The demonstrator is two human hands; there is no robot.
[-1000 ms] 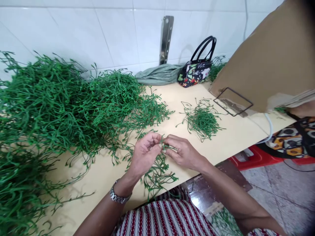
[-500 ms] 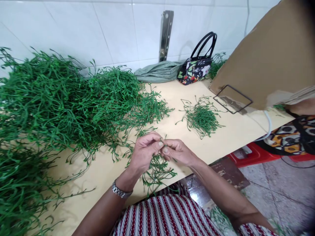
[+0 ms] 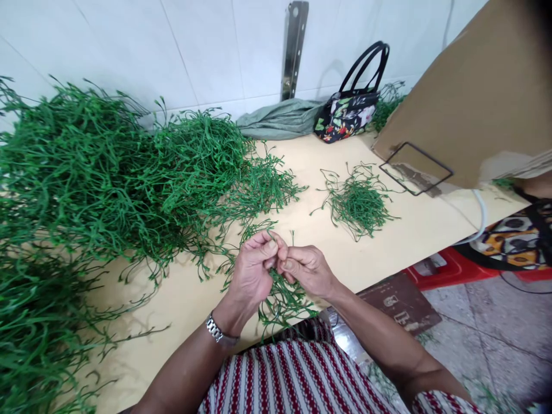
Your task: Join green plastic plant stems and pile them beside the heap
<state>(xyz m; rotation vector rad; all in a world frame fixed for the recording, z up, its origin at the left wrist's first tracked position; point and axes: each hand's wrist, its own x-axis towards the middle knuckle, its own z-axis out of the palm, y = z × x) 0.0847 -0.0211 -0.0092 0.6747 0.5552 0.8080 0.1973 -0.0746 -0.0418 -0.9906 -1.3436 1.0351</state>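
“Much left?”
“Seemingly: a big green heap (image 3: 125, 167) fills the desk's (image 3: 414, 230) left side to the back edge. Near the front edge, the left hand (image 3: 254, 267) and right hand (image 3: 311, 272) pinch thin stems (image 3: 292, 236), mostly hidden.”
“Done?”
“Perhaps the small pile (image 3: 364, 204) farther right; I can't tell.”
“What's changed since a second ago?”
“The right hand's fingers, spread then, are bunched now.”

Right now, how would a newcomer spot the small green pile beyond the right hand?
On the cream tabletop, look between the floral handbag and the right hand. The small pile of thin green stems lies there, set apart from the larger heap by a bare strip.
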